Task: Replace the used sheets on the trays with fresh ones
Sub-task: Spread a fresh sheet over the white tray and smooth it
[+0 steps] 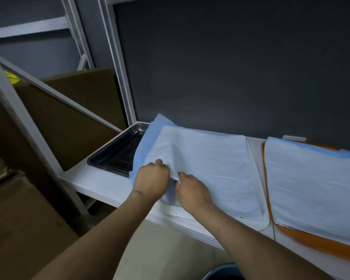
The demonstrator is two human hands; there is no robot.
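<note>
Pale blue sheets (206,158) lie stacked over a white tray (259,223) in the middle of the white shelf. My left hand (152,178) and my right hand (192,190) both pinch the near left edge of the top sheet, fingers curled into the fold. A black tray (113,154) sits bare at the shelf's left end, partly covered by the sheets' left edge. To the right an orange tray (311,241) carries another pale sheet (315,188).
The white shelf (101,184) has a dark wall behind it. White rack posts (117,63) rise at the left. Cardboard boxes (24,219) stand on the floor to the left. A dark round bin rim (222,273) shows below the shelf edge.
</note>
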